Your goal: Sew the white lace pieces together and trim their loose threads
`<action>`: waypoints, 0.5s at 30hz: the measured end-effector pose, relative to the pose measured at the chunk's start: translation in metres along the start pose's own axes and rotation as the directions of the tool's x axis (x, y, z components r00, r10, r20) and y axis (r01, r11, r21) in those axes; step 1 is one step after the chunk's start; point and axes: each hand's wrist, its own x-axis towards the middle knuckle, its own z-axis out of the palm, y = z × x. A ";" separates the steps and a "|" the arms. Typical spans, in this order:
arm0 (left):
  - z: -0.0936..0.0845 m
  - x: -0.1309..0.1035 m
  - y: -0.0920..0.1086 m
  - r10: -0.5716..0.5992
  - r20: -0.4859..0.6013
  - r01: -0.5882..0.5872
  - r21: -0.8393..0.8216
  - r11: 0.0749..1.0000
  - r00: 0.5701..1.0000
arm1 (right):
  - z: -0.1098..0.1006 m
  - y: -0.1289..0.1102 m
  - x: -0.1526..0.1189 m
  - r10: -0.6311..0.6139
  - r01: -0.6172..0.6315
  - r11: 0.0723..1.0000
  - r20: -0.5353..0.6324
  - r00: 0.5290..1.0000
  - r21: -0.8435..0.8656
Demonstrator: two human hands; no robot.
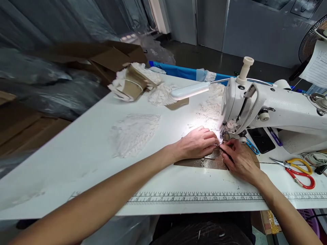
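At the needle of a white sewing machine (268, 98), both hands work on white lace fabric (198, 124) under a bright lamp. My left hand (200, 143) lies left of the presser foot, its fingers together and curled onto the lace. From the right, my right hand (237, 158) pinches the edge of the lace close to the needle, thumb against fingers. The exact grip is partly hidden by the fingers and glare. Beneath both hands is a brown card (190, 162) with shiny clear tape across it.
Another lace piece (136, 134) lies to the left. A tied lace bundle (133, 83) sits farther back. Scissors (297, 170) with red and yellow handles, a black phone (262, 140) and a blue thread snipper (252, 146) lie right. A printed ruler (196, 198) runs along the front edge.
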 end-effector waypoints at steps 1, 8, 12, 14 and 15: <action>0.000 0.000 0.000 0.009 -0.003 -0.009 0.017 1.000 1.000 | 0.000 0.000 -0.001 -0.001 0.001 1.000 -0.005 1.000 0.011; 0.000 0.003 0.004 0.032 -0.068 -0.029 0.047 0.998 0.997 | -0.001 0.001 -0.002 -0.004 0.006 0.998 -0.037 0.999 0.059; 0.001 0.004 0.005 0.056 -0.105 -0.057 -0.012 0.998 0.993 | -0.002 0.000 -0.001 0.008 -0.008 0.998 -0.009 1.000 0.066; 0.002 0.004 0.005 0.054 -0.092 -0.057 -0.031 0.998 0.994 | -0.002 0.000 -0.001 0.010 -0.010 0.998 -0.004 1.000 0.068; 0.002 0.003 0.005 0.044 -0.084 -0.047 -0.035 0.998 0.996 | -0.002 0.001 -0.002 0.009 -0.009 0.998 -0.005 1.000 0.069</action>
